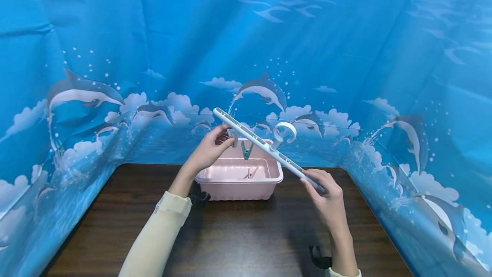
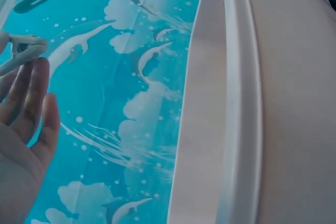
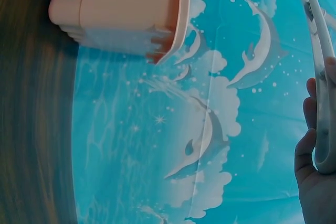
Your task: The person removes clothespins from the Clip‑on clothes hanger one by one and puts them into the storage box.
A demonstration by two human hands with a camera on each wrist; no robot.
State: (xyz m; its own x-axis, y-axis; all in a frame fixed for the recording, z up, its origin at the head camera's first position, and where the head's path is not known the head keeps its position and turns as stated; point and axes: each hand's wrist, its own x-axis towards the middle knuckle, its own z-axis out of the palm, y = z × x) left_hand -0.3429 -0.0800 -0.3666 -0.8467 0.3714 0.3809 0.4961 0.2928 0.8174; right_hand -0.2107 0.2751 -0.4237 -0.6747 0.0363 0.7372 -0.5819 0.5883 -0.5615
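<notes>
A long white clip hanger with a ring-shaped hook is held up at a slant over a pink plastic basin, its left end higher. My right hand grips the lower right end of it. Near the upper end, my left hand pinches a pale grey clothespin between thumb and fingers. A green clothespin hangs from the bar, to the right of the left hand. Inside the basin lies a small reddish clothespin.
The basin stands toward the back of a dark wooden table. Behind and along both sides hangs a blue curtain printed with dolphins. Black straps are around both wrists.
</notes>
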